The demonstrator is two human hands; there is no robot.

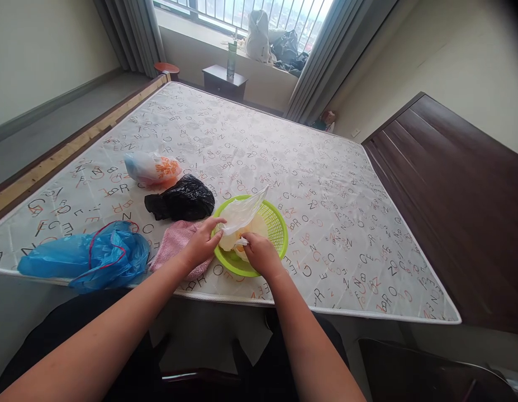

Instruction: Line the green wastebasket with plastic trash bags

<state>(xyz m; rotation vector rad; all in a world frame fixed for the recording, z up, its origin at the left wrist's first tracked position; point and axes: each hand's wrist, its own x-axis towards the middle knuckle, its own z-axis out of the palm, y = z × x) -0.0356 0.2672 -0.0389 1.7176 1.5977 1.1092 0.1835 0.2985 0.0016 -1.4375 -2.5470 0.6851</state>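
A clear plastic bag (242, 215) with something pale yellow inside lies in a lime green basket (277, 223) near the front edge of the mattress (326, 184). My left hand (204, 241) grips the bag's left side, fingers closed on the film. My right hand (261, 254) pinches the bag at its lower end, over the basket's near rim. A pink cloth (172, 243) lies under my left wrist.
Left of the basket sit a black plastic bag (181, 198), a white and orange bag (152, 167) and a blue bag (89, 254) with a red cord. A dark wooden headboard (455, 195) runs along the right. A small dark table (223, 81) with a bottle stands by the window.
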